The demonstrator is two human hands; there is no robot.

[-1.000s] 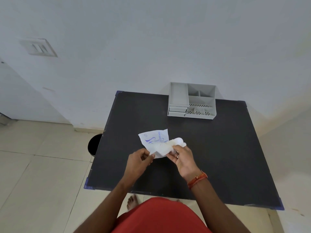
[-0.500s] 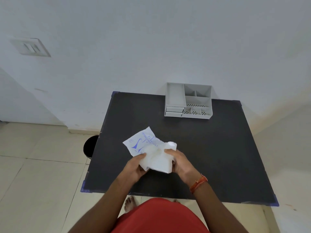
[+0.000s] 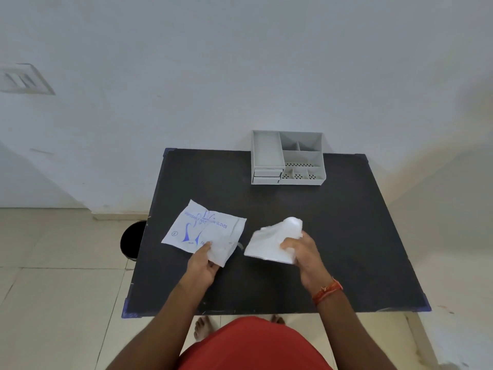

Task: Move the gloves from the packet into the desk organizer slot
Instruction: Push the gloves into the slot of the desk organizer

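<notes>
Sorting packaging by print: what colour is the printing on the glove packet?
Blue, on a white packet, seen in the head view.

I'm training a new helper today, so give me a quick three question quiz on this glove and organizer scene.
1. True or false: the gloves are out of the packet.
2. Which hand holds the packet?
3. The desk organizer stands: A) at the table's near edge, B) at its far edge by the wall.

Key: 1 true. 2 the left hand; the right hand has the gloves. 3 B.
</notes>
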